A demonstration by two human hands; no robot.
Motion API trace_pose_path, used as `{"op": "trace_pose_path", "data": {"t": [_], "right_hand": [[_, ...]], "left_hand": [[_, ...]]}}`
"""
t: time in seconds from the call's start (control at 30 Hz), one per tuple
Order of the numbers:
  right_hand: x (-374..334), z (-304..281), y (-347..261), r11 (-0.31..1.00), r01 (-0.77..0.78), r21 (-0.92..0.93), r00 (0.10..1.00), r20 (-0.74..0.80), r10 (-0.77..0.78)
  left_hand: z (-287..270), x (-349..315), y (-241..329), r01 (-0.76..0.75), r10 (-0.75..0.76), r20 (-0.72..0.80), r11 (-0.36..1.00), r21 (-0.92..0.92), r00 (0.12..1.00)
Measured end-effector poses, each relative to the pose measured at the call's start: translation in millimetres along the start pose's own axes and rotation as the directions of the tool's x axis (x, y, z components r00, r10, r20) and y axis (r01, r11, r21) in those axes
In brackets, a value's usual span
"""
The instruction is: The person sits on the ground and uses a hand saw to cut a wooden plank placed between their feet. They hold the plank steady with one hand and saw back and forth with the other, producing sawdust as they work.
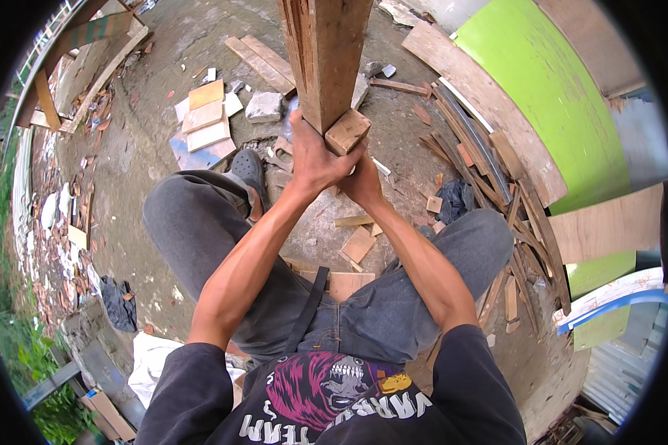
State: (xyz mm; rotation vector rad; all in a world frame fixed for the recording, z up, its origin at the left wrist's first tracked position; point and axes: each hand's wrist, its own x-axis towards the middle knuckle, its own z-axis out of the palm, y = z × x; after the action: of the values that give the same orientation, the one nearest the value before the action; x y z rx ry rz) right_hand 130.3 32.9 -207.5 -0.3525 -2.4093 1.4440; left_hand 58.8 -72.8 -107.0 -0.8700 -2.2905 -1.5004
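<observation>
1. I have both hands together over the ground (119, 222), between the bent knees and toward the ground's far edge.
2. The left hand (315, 162) is clasped around the bottom of a thick wooden beam (328, 67), its index finger along the beam's left face and its thumb reaching across below the block.
3. The beam rises away from the hands, one split side showing, and runs out of my view at the top.
4. A short wooden block (348, 132) sits against the beam's lower right side, end face toward me.
5. The right hand (361, 176) is curled against that block's lower right side, touching the left hand; its fingertips are hidden, so I cannot tell whether they are closed on it.
6. Left of the beam, I see a grey stone (264, 107), two planks (263, 63) and a pile of flat wood pieces (205, 122). A grey clog (249, 172) stands near that pile.
7. Small offcuts (359, 245) lie below the hands, between the legs.
8. Along the ground's right edge, I have a heap of wood strips (479, 156), a black plastic bag (456, 200) beside it, and a lime-green panel (538, 81) beyond.
</observation>
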Motion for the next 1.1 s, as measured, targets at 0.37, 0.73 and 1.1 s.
{"op": "trace_pose_path", "data": {"t": [0.37, 0.73, 1.1], "right_hand": [[-5, 4, -5, 0.997, -0.03, 0.069, 0.999, -0.011, 0.031], [-44, -59, 155, 0.648, -0.391, -0.654, 0.626, 0.328, 0.708], [-54, -52, 294, 0.642, -0.574, -0.508, 0.801, -0.186, 0.569]], "left_hand": [[-8, -2, -9, 0.015, -0.022, 0.077, 0.995, 0.099, 0.997], [-7, -3, -25, 0.07, -0.085, 0.126, 0.991, 0.118, 0.988], [-17, -30, -41, 0.247, -0.237, 0.134, 0.967, -0.064, 0.962]]}}
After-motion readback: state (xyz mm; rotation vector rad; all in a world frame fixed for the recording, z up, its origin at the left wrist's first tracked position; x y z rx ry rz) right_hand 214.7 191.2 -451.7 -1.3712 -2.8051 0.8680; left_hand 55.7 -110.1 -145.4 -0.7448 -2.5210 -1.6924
